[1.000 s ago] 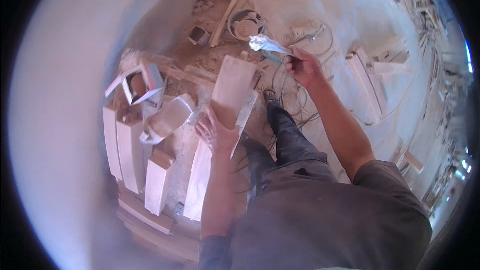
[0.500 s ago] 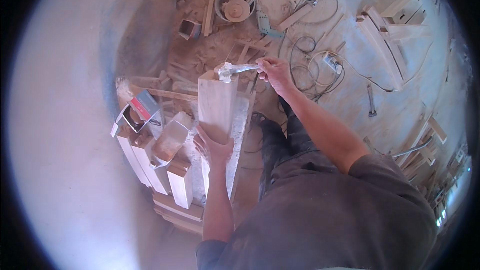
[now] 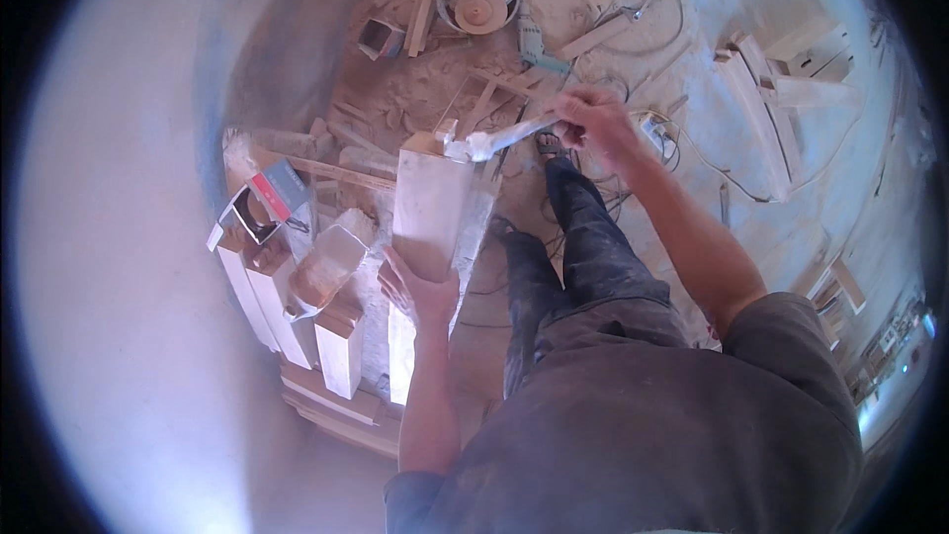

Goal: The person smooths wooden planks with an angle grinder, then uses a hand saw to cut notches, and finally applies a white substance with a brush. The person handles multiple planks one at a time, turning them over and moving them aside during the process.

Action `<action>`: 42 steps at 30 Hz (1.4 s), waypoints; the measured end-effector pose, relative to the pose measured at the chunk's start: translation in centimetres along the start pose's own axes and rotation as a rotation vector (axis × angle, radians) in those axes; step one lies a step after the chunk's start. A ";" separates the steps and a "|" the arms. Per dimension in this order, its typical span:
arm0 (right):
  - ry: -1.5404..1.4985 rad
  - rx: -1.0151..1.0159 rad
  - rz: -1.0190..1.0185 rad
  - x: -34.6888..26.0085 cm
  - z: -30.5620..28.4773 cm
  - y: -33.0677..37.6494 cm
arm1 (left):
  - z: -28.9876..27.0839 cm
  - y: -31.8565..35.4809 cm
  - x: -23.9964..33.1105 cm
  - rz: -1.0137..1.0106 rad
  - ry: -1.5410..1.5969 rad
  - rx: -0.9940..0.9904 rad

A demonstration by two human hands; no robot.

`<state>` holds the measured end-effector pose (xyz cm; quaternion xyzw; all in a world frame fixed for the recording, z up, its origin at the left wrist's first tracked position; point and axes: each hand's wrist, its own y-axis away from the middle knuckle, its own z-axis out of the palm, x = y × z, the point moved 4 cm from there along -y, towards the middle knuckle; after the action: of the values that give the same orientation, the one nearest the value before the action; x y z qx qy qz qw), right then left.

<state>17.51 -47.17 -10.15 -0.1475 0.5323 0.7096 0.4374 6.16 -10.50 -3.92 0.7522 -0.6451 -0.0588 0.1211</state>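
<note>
The left hand cups the near end of a pale rectangular block, fingers spread under and around its lower edge, so the block stands tilted up from the stack, its far end pointing away toward the littered floor. The right hand is wrapped tight round the handle of a putty knife, whose loaded blade touches the block's far top corner; white paste sits there in a lump.

The block looks stiff and fairly heavy for its size (plaster or dusty wood, I can't tell which), with a chalky, powdery skin that would slide in a loose grasp. Its corners look as though they would chip. I'd judge the safest hold is where the left hand has it: under the near end, palm bearing the weight, thumb on the side face, away from the wet paste.

To the left stand several similar white blocks on end beside a small red and grey box; beyond, a round saw-like tool and cables lie in the sawdust.

Compared with half a second ago, the block has been lifted more upright and nearer the body, and the knife has moved from just beyond its far edge onto the corner itself.
</note>
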 end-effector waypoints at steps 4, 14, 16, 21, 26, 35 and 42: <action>0.143 0.043 -0.080 -5.3 0.2 -1.9 | 0.7 3.1 1.1 0.051 -0.084 0.223; 1.122 -0.403 -0.380 -12.5 10.8 -5.8 | 1.9 5.0 3.5 0.065 -0.044 0.315; 1.205 -0.527 -0.447 -10.9 12.8 -7.0 | 2.4 5.7 3.9 0.030 -0.079 0.326; 1.365 -0.565 -0.451 -9.3 15.8 -8.0 | 2.7 5.6 4.2 0.057 -0.068 0.396; 1.441 -0.522 -0.687 -7.1 15.5 -8.3 | 2.4 5.9 4.6 0.050 -0.070 0.420; 1.225 -0.476 -0.741 -11.7 11.2 2.7 | 2.8 6.3 4.9 0.050 -0.087 0.415; 1.200 -0.404 -0.639 -13.0 9.9 0.7 | 3.6 6.1 5.0 0.076 -0.072 0.433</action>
<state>26.95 -44.46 2.86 -0.7400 0.4702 0.4278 0.2196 0.26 -16.62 -5.44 0.7332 -0.6744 0.0586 -0.0642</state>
